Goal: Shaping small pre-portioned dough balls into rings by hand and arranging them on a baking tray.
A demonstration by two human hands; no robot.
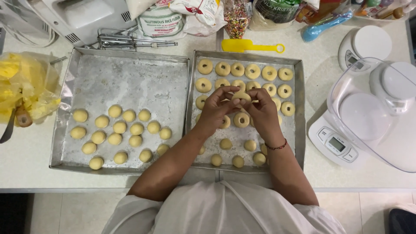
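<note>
My left hand point(215, 109) and my right hand point(261, 110) meet above the right baking tray point(299, 108), both pinching one pale dough piece point(241, 96) between the fingertips. Under the hands the tray holds several ring-shaped dough pieces point(252, 71) in rows at the far side and several plain dough balls point(238, 161) near the front edge. A red-and-black bracelet point(276, 146) circles my right wrist.
The left floured tray point(130, 73) carries several dough balls point(119, 127). A yellow plastic bag point(26, 86) lies far left. A yellow spatula point(247, 45), mixer beaters point(125, 42) and flour bags point(162, 19) sit behind. A white scale point(336, 143) with clear bowl point(377, 108) stands right.
</note>
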